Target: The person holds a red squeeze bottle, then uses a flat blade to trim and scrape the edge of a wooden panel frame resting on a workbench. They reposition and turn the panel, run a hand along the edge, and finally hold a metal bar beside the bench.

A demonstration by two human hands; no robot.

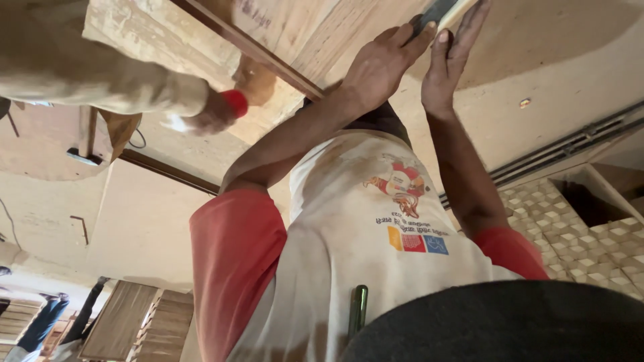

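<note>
An arm in a beige sleeve reaches in from the upper left. It ends in my left hand (204,115), which is blurred. A small red piece (236,102) shows at its tip, close under the wooden boards (295,30) overhead. Its grip is too blurred to read. My right hand is out of view. A co-worker in a white shirt with red sleeves (362,228) stands right in front of me with both arms raised. That person's hands (416,57) press a flat grey object (439,12) against the boards.
A dark strip (248,47) runs across the boards. A green pen (359,310) is clipped at the co-worker's waist. Patterned tiles (583,234) and a metal track (570,144) lie to the right. Stacked wooden panels (141,322) stand at the lower left.
</note>
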